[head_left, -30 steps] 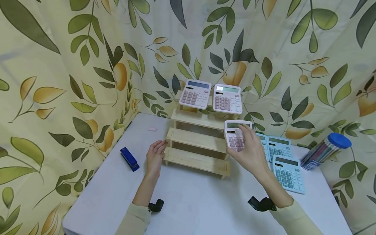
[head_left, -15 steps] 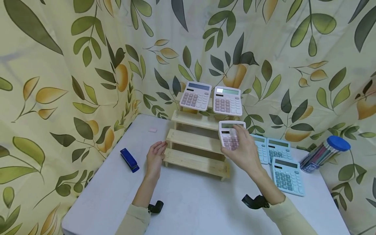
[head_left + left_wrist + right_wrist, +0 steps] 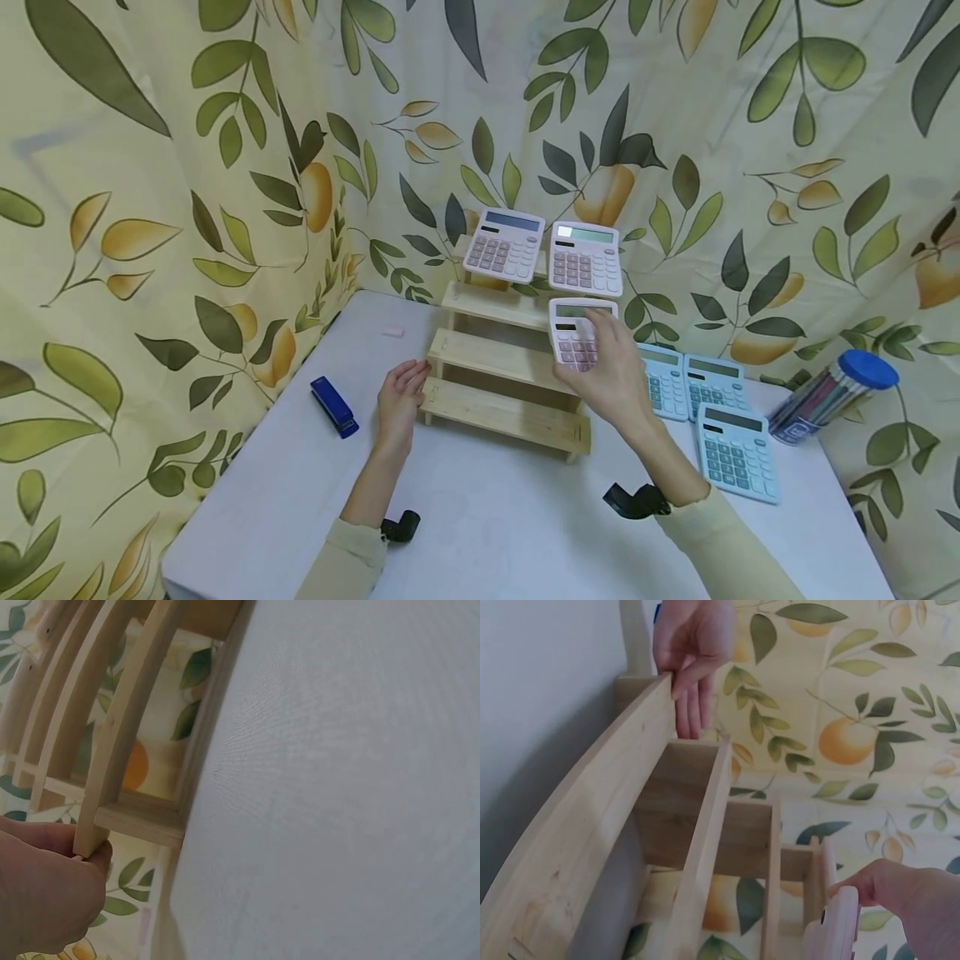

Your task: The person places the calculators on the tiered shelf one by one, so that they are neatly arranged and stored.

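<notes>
I see left hand pinching pale-wood four-tier stepped stand | right hand gripping pink-keyed, pale rectangular calculator, just shifted left, nearer the stand | hands apart

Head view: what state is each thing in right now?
Wooden rack, standing on the table
Left hand, pinching one end of the rack
Right hand, gripping a pink calculator, keys up
Two other pink calculators, on the rack's top, keys up
Three blue calculators, beside the rack, keys up
Pen jar, lid on
Stapler, lying on the table
Pink block, lying flat
Displays, too small to read
</notes>
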Demonstrator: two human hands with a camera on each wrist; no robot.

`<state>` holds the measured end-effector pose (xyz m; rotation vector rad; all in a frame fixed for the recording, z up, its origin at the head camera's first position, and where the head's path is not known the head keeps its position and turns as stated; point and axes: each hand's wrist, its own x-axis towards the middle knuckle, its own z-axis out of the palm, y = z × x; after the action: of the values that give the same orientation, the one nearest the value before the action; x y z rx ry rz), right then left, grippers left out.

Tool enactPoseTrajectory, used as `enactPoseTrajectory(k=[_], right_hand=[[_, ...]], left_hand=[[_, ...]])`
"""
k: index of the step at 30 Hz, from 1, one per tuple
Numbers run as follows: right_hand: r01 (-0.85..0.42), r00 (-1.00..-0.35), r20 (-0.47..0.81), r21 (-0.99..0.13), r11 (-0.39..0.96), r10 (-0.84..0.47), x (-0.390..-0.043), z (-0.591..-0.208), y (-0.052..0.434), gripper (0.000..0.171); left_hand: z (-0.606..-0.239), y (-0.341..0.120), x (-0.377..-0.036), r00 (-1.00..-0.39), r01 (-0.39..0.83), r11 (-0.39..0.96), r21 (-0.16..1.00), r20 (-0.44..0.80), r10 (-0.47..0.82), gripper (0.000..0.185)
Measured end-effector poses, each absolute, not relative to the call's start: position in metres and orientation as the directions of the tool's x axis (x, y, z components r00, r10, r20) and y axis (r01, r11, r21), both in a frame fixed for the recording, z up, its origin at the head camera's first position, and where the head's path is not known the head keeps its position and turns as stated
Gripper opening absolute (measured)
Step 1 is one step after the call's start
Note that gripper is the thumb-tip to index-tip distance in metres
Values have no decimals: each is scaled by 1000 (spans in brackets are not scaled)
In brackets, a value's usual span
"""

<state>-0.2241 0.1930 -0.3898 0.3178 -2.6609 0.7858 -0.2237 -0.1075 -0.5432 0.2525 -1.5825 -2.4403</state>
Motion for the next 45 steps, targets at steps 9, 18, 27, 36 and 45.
enactPoseTrajectory(k=[9, 18, 27, 36, 45], right_hand=[[-303, -920, 376, -495, 815, -113, -230, -392, 179, 91], [-261, -936, 341, -515, 816, -84, -232, -394, 174, 92], [-264, -929, 364, -519, 813, -70, -236, -396, 167, 93], [-274, -930, 361, -539, 797, -75, -241, -396, 154, 91], [-278, -931, 356, -554, 785, -78, -245, -393, 143, 91]], left_hand=[[-543, -111, -224, -957, 79, -385, 919, -39, -289, 69], [-545, -108, -222, -959, 70, -387, 919, -44, -279, 70], [-545, -108, -222, -961, 87, -389, 917, -25, -275, 70], [-545, -108, -222, -958, 72, -383, 921, -43, -284, 68], [-544, -107, -224, -960, 91, -401, 912, -26, -278, 66]])
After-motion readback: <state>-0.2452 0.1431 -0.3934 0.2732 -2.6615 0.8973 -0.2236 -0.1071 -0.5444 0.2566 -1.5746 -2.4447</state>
